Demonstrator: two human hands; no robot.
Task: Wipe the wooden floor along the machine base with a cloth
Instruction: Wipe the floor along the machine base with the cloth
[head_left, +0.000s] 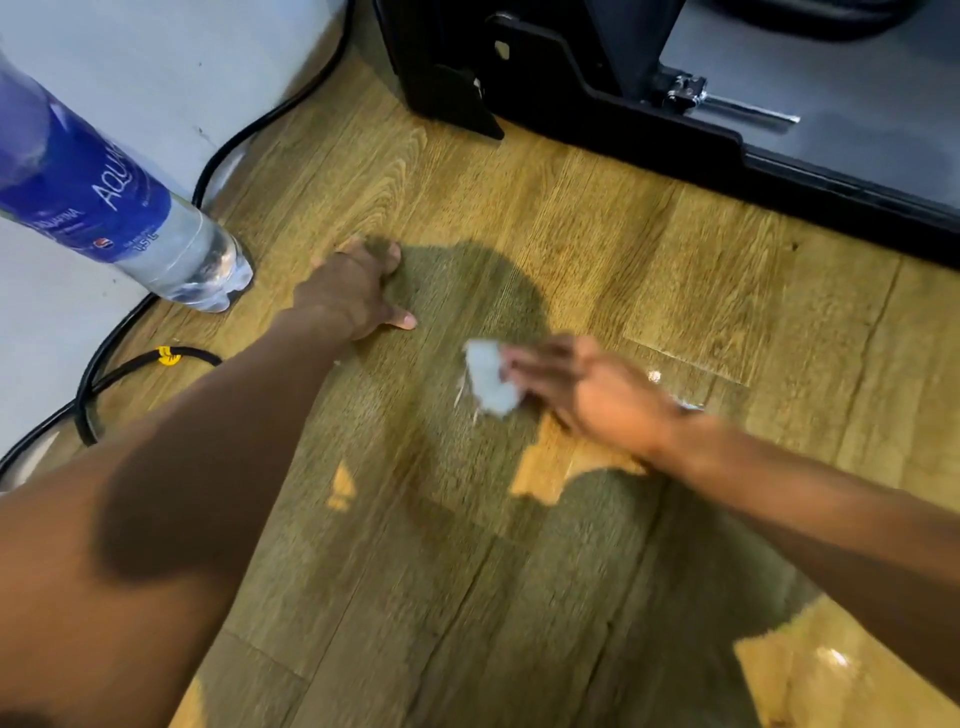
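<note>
Wooden floor (519, 208), perhaps pale wall (156, 62), black cable (192, 353)

Can't really make out the right hand (589, 397) or cloth (488, 376), both smeared by motion. Lost the top of the water bottle (104, 202) past the left edge, machine base (566, 98) past top and right.

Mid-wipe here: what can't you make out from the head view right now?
- Right hand and cloth: motion-blurred in the head view. The grip on the cloth is unclear, and the fingers cover part of it.
- Bottle: its top is cut off by the left edge.
- Machine base: everything above it is cut off by the top edge.
- Floor in shadow: too dark to tell wet from dry.
</note>
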